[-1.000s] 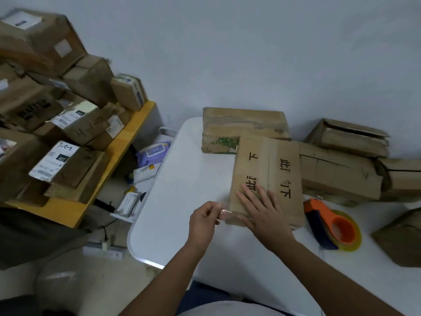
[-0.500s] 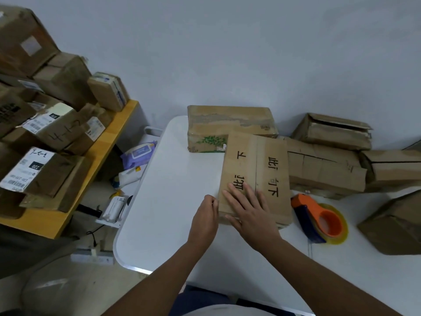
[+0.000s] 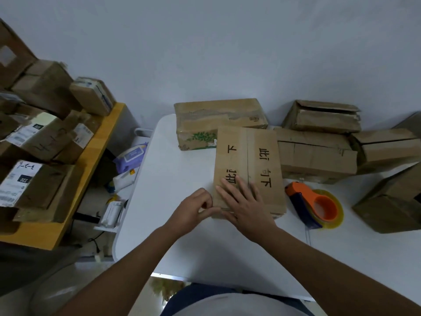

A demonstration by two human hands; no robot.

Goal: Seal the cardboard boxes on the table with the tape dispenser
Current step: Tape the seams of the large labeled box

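One flat cardboard box, black characters on top, lies near the middle of the white desk, its far end against a box with green leaf print. Right hand: flat on the box's near end, fingers straight and spread. Left hand: at the box's near left corner, fingers curled, thumb and forefinger pinching at the edge; what they pinch cannot be made out. One orange tape dispenser with clear roll, just right of the box, untouched. Several more boxes along the desk's far and right edges
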